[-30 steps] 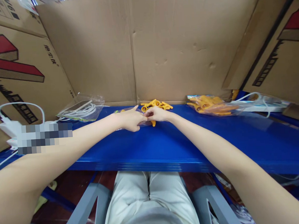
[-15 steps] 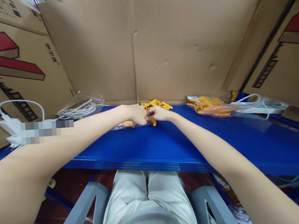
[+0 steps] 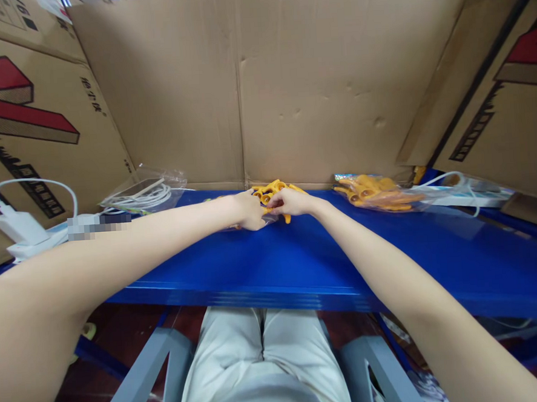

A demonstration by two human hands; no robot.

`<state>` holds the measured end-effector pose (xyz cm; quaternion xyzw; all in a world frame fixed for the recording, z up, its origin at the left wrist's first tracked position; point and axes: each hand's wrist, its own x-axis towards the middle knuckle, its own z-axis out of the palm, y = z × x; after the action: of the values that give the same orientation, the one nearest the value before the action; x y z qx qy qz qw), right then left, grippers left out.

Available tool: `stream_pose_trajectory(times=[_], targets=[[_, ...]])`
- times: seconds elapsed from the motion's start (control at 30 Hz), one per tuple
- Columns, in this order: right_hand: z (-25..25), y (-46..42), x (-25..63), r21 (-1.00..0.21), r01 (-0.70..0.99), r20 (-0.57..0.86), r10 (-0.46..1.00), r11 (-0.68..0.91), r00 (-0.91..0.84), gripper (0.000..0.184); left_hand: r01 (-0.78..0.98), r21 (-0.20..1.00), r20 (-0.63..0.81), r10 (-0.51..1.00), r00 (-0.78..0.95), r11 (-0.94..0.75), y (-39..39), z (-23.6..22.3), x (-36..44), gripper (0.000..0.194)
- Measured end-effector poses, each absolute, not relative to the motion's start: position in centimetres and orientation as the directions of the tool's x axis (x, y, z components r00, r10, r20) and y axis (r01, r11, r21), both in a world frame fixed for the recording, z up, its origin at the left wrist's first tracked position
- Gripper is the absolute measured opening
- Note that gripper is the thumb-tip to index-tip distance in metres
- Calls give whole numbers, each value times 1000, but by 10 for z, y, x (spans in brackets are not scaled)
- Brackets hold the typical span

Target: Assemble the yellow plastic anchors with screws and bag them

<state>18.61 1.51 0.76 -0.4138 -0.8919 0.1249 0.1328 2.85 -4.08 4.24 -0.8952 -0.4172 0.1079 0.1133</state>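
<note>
Both my hands meet over a small heap of yellow-orange plastic pieces (image 3: 277,187) near the back of the blue table (image 3: 263,262). These have round holes and handle-like arms. My left hand (image 3: 250,210) is closed on a clear plastic bag (image 3: 270,220), which shows below its fingers; most of its fingertips are hidden. With thumb and fingers pinched, my right hand (image 3: 292,201) grips a yellow plastic piece (image 3: 268,210) right beside the left hand. One yellow arm sticks out under the right hand.
To the right lies a bag of similar yellow pieces (image 3: 377,193), beside a white cable (image 3: 462,180). Bagged white cable (image 3: 154,199) and a white charger on a power strip (image 3: 22,227) are at left. A cardboard panel (image 3: 316,89) stands behind, with printed boxes (image 3: 15,150) at the sides.
My left hand has shifted slightly right, and the plastic bag beneath it has moved too. The yellow arm below the right hand now points out farther right. The view has tilted a little.
</note>
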Motion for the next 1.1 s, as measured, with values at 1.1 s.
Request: stream_pose_trajectory(times=[1.1], targets=[[25,6,201,-144,868,9,878,475,-479,14,687,-332,-9,730,683,-647,-8,39,24,41]])
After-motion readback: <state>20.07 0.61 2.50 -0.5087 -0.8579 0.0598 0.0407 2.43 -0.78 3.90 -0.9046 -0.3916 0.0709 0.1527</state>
